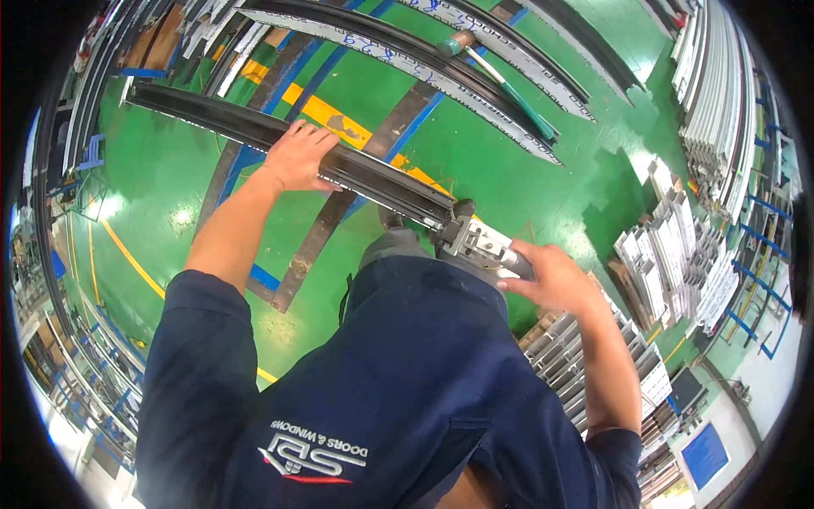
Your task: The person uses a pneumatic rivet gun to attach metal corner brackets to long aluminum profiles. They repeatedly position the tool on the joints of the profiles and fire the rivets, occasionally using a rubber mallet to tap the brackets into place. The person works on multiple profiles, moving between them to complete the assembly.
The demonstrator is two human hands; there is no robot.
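I hold a long black metal frame profile [212, 119] across my body, above a green floor. My left hand [298, 155] grips its middle from above. My right hand [551, 276] is closed on the silver-grey fitting [479, 242] at the profile's near end. The far end of the profile reaches to the upper left. My dark blue work shirt fills the lower picture and hides what is under the near end.
Several long profiles with white protective tape [407, 59] lie on the green floor [509, 161] ahead, with a green-handled mallet [500, 76] across them. Stacks of short silver profiles [670, 254] stand at right, more by my right elbow [568, 356]. Racks of long pale profiles [721, 93] line the right side.
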